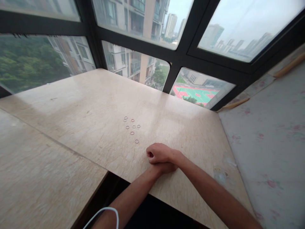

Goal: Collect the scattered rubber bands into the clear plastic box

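Several small thin rings (132,127), some red and some grey, lie scattered flat on the beige marble slab (95,105). My right hand (160,154) rests on the slab just in front of them, fingers curled into a loose fist, a hand's width from the nearest ring (136,141). Nothing shows inside the fist. My left hand (166,167) lies under my right wrist and is almost wholly covered, so its fingers are hidden. Both forearms cross near the slab's front edge.
Dark-framed windows (178,57) wall the slab at the back and left. A floral mattress (269,133) borders it on the right. A lower marble slab (35,178) adjoins at the left, with a dark gap (111,187) in front. A white cable (107,210) loops over my left forearm.
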A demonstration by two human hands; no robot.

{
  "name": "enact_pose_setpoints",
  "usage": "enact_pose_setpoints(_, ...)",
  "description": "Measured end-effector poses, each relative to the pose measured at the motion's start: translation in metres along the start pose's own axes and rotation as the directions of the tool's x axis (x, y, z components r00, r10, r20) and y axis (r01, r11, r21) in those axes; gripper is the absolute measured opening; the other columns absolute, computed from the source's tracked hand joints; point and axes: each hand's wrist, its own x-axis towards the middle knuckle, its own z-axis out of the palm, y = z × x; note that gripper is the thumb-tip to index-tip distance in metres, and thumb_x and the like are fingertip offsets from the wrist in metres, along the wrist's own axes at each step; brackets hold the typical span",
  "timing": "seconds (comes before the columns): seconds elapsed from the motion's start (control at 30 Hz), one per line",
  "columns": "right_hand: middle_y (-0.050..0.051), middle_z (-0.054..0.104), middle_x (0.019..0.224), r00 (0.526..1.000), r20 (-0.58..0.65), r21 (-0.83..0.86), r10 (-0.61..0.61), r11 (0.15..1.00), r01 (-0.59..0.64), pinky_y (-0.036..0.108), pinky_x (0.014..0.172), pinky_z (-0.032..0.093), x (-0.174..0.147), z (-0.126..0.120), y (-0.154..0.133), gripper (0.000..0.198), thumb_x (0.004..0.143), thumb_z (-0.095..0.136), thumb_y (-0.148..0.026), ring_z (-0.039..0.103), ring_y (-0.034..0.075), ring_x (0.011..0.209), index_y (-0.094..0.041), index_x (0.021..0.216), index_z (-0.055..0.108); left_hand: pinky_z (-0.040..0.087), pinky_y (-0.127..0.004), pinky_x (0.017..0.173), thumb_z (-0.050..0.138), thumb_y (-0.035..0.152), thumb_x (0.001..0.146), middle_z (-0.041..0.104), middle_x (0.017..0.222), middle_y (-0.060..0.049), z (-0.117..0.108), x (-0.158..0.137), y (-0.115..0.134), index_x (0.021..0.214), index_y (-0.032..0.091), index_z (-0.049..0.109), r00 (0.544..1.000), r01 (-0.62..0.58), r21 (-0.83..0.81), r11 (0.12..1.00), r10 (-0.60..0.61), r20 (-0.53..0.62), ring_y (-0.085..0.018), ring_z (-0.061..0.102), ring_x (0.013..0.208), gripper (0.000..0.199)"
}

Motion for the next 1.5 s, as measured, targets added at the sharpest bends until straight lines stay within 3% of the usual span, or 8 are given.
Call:
enact_pose_setpoints(0.13,-0.002,0.063,0.068,0.985,-0.171,0.231,-0.018,0.971,0.058,0.02,0.057,0.039,-0.009,0.001,0.014,0.007,0.068,0.059,-0.012,0.053,0.01,0.062,-0.019,0.067,0.061,0.046,-0.025,0.07,0.055,0.027,0.076,0.071,0.084,-0.001,-0.006,0.004,0.008,0.094,0.027,0.07,0.946,-0.323,0.004,0.946,0.323,-0.027,-0.022,0.062,0.092,0.024)
enact_pose_setpoints(0.2,-0.003,0.062,0.068,0.963,-0.269,0.365,-0.002,0.925,0.104,0.019,0.059,0.041,-0.015,0.001,0.018,0.009,0.069,0.057,-0.01,0.055,0.009,0.062,-0.019,0.069,0.06,0.047,-0.027,0.072,0.051,0.025,0.078,0.071,0.088,-0.002,-0.009,0.006,0.01,0.098,0.026,0.069,0.913,-0.403,0.034,0.914,0.405,-0.052,-0.024,0.061,0.096,0.026)
enact_pose_setpoints(0.4,-0.002,0.065,0.066,0.913,-0.339,0.778,0.227,0.613,0.137,0.018,0.048,0.045,-0.039,-0.005,0.016,0.002,0.076,0.057,-0.019,0.063,0.01,0.052,-0.019,0.074,0.057,0.051,-0.041,0.083,0.054,0.019,0.077,0.067,0.104,-0.012,-0.01,0.009,0.012,0.11,0.016,0.062,0.914,-0.392,0.16,0.906,0.403,-0.043,-0.032,0.061,0.101,0.034)
enact_pose_setpoints(0.53,0.001,0.069,0.072,0.863,-0.364,0.892,0.351,0.398,0.214,0.018,0.04,0.044,-0.058,-0.005,0.014,0.017,0.077,0.066,-0.031,0.063,0.01,0.048,-0.018,0.074,0.056,0.051,-0.044,0.084,0.053,0.015,0.079,0.064,0.105,-0.017,-0.012,0.01,0.013,0.107,0.01,0.059,0.908,-0.405,0.1,0.909,0.413,-0.076,-0.034,0.06,0.103,0.029)
enact_pose_setpoints(0.73,-0.002,0.065,0.053,0.752,-0.441,0.892,0.491,0.333,0.305,0.017,0.04,0.045,-0.085,0.004,0.014,0.024,0.073,0.074,-0.037,0.059,0.009,0.042,-0.017,0.075,0.061,0.05,-0.033,0.071,0.051,0.013,0.08,0.065,0.086,-0.009,-0.015,0.018,0.013,0.083,0.015,0.059,0.931,-0.362,-0.038,0.931,0.363,0.044,-0.022,0.063,0.083,0.009)
enact_pose_setpoints(0.97,0.002,0.072,0.078,0.549,-0.508,0.855,0.664,0.312,0.414,0.025,0.051,0.054,-0.117,0.017,0.015,0.027,0.071,0.078,-0.034,0.067,0.013,0.058,-0.02,0.091,0.067,0.045,-0.028,0.069,0.051,0.017,0.084,0.064,0.078,-0.004,-0.021,0.024,0.01,0.075,0.017,0.061,0.923,-0.356,-0.091,0.93,0.365,0.121,-0.017,0.059,0.074,0.013)
enact_pose_setpoints(1.13,0.002,0.071,0.069,0.402,-0.477,0.863,0.782,0.328,0.385,0.024,0.051,0.05,-0.149,0.041,0.021,0.018,0.072,0.077,-0.033,0.066,0.014,0.06,-0.02,0.083,0.071,0.045,-0.026,0.068,0.048,0.018,0.088,0.063,0.081,-0.004,-0.031,0.026,0.014,0.084,0.019,0.067,0.92,-0.335,-0.117,0.935,0.351,0.174,-0.015,0.059,0.074,0.019)
enact_pose_setpoints(1.5,0.001,0.065,0.065,-0.103,-0.362,0.896,0.927,0.376,0.234,0.024,0.052,0.044,-0.247,0.102,0.05,0.025,0.072,0.076,-0.039,0.058,0.014,0.058,-0.017,0.084,0.068,0.05,-0.028,0.071,0.047,0.026,0.09,0.067,0.089,-0.005,-0.03,0.031,0.009,0.093,0.019,0.067,0.927,-0.312,-0.181,0.933,0.34,0.159,-0.015,0.062,0.077,0.021)
